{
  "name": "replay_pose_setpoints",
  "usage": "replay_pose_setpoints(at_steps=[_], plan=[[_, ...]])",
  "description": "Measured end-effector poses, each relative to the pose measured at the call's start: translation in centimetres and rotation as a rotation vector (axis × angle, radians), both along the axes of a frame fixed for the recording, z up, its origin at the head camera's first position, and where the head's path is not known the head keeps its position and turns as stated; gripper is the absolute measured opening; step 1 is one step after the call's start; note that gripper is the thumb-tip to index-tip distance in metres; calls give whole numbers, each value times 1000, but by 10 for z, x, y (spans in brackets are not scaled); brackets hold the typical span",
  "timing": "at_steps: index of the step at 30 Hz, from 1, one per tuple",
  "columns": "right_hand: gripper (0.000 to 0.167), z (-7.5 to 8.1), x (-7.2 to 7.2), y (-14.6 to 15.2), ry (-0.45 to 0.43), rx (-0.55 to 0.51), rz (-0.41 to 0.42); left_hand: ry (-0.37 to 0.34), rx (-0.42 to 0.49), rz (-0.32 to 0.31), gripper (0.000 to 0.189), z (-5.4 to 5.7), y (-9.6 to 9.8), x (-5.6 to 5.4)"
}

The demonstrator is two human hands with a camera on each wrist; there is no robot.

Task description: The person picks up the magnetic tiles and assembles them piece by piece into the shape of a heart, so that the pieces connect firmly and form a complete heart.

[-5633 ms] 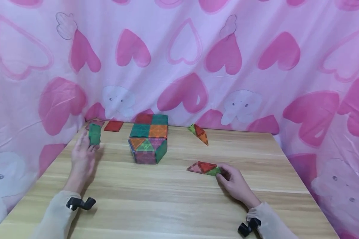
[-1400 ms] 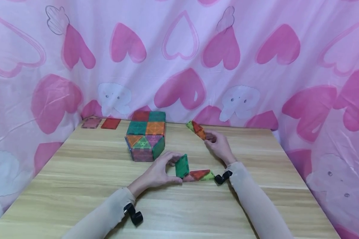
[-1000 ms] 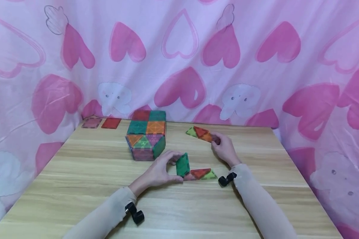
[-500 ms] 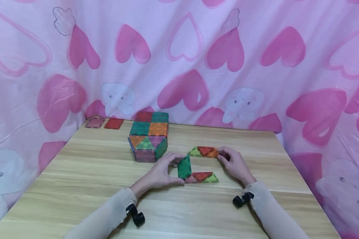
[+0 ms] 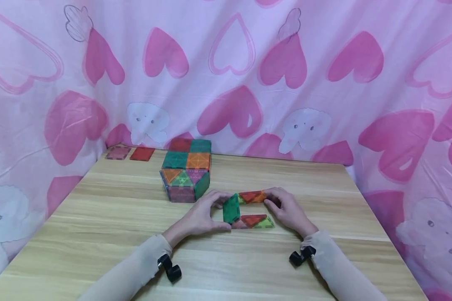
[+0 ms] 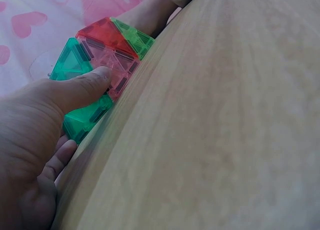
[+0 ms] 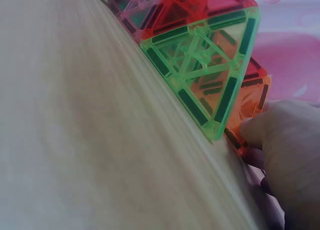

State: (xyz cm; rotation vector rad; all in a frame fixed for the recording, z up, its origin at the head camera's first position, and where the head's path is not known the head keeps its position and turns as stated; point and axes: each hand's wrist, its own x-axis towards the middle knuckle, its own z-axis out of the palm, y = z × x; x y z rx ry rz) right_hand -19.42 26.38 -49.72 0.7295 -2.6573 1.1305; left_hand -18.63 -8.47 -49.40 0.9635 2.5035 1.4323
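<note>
My left hand (image 5: 199,217) holds an upright green square magnetic tile (image 5: 231,209) with its fingers at the far edge and its thumb at the near one. In the left wrist view the thumb lies over the pink triangle (image 6: 107,62) of the near strip of triangle tiles (image 5: 253,220), which joins pink, red and light green (image 7: 200,65). My right hand (image 5: 288,209) pinches the orange end (image 7: 245,107) of a second triangle strip (image 5: 251,196) standing behind the first. Its light green end sits right at the green tile's far edge.
A closed block of coloured magnetic tiles (image 5: 182,193) stands left of the hands. Two loose square tiles, one pink (image 5: 118,153) and one red (image 5: 142,154), lie at the table's back left corner. A pink heart-print curtain (image 5: 229,113) hangs behind the wooden table (image 5: 211,263).
My left hand carried the green tile from the back left to the near strip. My right hand let go of that strip, gripped the second one at the back and brought it to the green tile.
</note>
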Motion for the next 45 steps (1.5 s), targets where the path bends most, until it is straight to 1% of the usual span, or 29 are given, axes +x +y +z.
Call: replay_pose_setpoints(at_steps=[3, 6, 8, 12, 16, 20, 24, 26, 28, 30, 31, 33, 34, 36, 38, 40, 41, 43, 45], plan=[[36, -1, 4, 2, -75, -45, 12, 1, 4, -5, 86, 0, 0, 0], [44, -1, 11, 7, -153, -105, 25, 1, -4, -17, 86, -2, 1, 1], [48, 0, 16, 9, -179, -119, 34, 8, -15, -19, 88, -3, 1, 1], [53, 1, 24, 12, -175, -108, 48, 28, -25, -17, 89, -2, 0, 2], [60, 2, 31, 13, -167, -104, 62, 39, -20, -35, 88, 1, -3, 0], [70, 4, 38, 16, -176, -98, 85, 34, -7, -59, 88, 4, -3, -3], [84, 6, 40, 17, -192, -108, 111, 35, 5, -62, 91, 5, -3, -5], [90, 5, 40, 17, -201, -109, 121, 55, -5, -51, 93, 6, -2, -4], [95, 4, 42, 17, -216, -103, 124, 89, -9, -41, 95, 11, 0, 0], [98, 3, 43, 17, -226, -97, 123, 156, -1, -36, 95, 21, 2, 4], [99, 3, 44, 16, -231, -93, 119, 196, 16, -39, 95, 30, 3, 6], [101, 4, 45, 16, -230, -86, 113, 282, 74, -43, 92, 52, 2, 7], [102, 4, 45, 16, -230, -83, 110, 336, 112, -42, 91, 63, -1, 7], [102, 4, 46, 15, -229, -77, 105, 433, 194, -17, 87, 87, -12, 3], [102, 5, 46, 15, -230, -73, 99, 511, 267, 44, 82, 106, -30, -4], [102, 5, 46, 15, -231, -69, 92, 569, 334, 127, 77, 120, -51, -13], [102, 5, 46, 15, -231, -66, 88, 582, 364, 178, 75, 125, -63, -17], [101, 6, 46, 15, -231, -55, 81, 583, 416, 288, 68, 133, -84, -21], [100, 5, 46, 14, -232, -43, 76, 575, 452, 398, 62, 137, -105, -23]])
